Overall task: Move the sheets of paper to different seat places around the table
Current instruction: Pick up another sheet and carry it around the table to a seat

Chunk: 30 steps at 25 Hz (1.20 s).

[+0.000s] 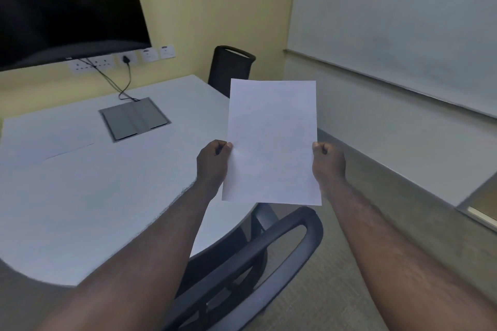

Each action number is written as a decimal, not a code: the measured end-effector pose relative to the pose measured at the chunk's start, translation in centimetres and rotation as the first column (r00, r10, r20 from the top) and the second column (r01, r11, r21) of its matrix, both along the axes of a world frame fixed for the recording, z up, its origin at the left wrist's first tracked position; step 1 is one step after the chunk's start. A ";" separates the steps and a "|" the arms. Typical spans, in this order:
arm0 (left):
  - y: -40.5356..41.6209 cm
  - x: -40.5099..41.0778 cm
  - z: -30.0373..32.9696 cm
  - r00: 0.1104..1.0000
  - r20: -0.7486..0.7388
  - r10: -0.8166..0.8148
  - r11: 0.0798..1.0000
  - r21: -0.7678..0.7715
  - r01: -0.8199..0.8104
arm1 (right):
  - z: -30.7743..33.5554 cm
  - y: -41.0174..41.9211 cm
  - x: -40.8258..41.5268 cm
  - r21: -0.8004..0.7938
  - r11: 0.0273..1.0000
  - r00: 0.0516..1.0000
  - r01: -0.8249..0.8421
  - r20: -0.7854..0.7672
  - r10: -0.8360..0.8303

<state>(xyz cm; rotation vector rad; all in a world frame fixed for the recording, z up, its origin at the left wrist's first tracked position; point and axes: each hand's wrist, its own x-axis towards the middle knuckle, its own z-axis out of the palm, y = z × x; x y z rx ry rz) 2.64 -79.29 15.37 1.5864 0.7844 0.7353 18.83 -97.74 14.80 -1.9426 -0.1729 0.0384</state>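
I pinch a sheet (271, 142) by both long edges, my left hand (212, 162) on its left side and my right hand (328, 162) on its right, thumbs on top and fingers curled under, so it hangs flat in the air in front of me, off the table (80, 196). It sits over the table's right edge, above the gap between a near chair (269, 263) tucked in below my arms and a far chair (231, 67) against the wall. On the table's far left I can make out what looks like another sheet (53, 140) lying flat, pale and hard to tell from the top. So I judge one place may already be served, while this sheet has yet to be laid down; the near or far chair on the right looks the likely spot, and how many sheets are left beyond this I cannot tell
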 end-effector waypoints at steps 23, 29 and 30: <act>14.0 -8.9 -5.7 0.911 -0.057 0.409 0.910 -0.042 -0.412 | -3.8 21.8 -3.2 -0.083 0.907 0.911 -0.412 -0.046 0.410; 15.1 -10.7 -8.4 0.862 -0.111 0.495 0.861 -0.075 -0.504 | -6.8 25.0 -3.8 -0.125 0.861 0.870 -0.493 -0.092 0.484; 15.3 -10.8 -8.9 0.856 -0.124 0.503 0.854 -0.082 -0.514 | -7.2 25.4 -3.8 -0.133 0.852 0.862 -0.506 -0.100 0.497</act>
